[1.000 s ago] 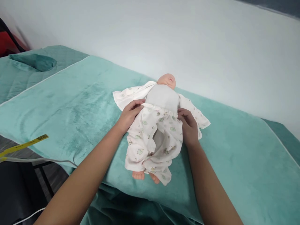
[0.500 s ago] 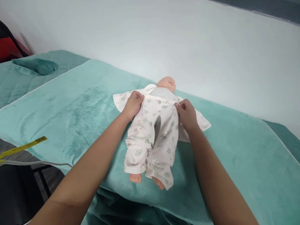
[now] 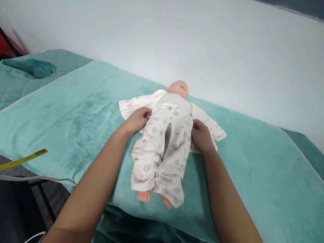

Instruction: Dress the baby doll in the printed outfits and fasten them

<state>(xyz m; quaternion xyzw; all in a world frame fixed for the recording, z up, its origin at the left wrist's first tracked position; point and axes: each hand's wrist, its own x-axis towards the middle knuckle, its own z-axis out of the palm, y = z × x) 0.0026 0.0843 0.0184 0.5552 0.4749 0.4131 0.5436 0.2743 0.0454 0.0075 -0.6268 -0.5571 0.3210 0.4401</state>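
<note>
A baby doll lies on its back on the teal bed cover, head toward the wall and bare feet toward me. It wears white printed trousers with a split at the crotch, pulled up to the waist over a grey torso. A white printed top lies spread open beneath it. My left hand is closed at the trousers' left edge by the hip, its fingers curled against the cloth. On the opposite hip, my right hand is closed on the trousers' side, with fingertips partly hidden.
The teal cover stretches to both sides, against a white wall. A face-hole cushion area is at the far left. A yellow strip and a grey cable cross the left edge, above a dark seat.
Both hands have left the front of the waistband and moved lower, to the sides of the hips. The waistband now lies against the doll's belly.
</note>
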